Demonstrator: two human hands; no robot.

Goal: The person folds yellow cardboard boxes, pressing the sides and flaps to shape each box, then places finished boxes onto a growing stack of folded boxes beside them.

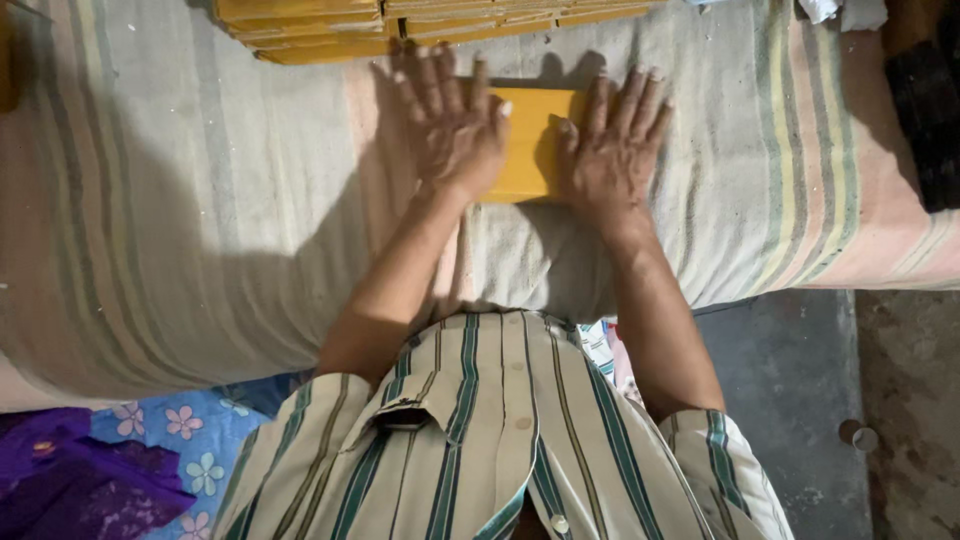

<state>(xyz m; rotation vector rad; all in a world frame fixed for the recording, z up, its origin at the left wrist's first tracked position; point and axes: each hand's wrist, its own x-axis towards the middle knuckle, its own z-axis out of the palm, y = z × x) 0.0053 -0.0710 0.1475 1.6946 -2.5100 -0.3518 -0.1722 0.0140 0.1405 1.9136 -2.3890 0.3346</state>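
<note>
Under my hands lies one yellow envelope [530, 140], flat on the striped cloth [200, 200] that covers the padded surface in front of me. Beyond it, along the far edge of the view, sit two stacks of yellow envelopes [320, 25] side by side; I cannot count the pieces in each, since the edges run together. The single envelope rests just short of those stacks, with a narrow strip of cloth between. To the left the cloth stretches wide and bare; to the right there is a shorter stretch before a dark object [925, 120] at the edge. The near edge of the padded surface curves down toward my striped shirt [500, 430], and grey floor [790, 380] shows at lower right. My left hand [455, 125] is spread flat, fingers fanned and palm down, covering the envelope's left edge and pressing onto it. My right hand [610, 140] is likewise open and flat, fingers splayed, its thumb side on the envelope's right edge and the rest on the cloth. Neither hand grips anything; both simply press down.
</note>
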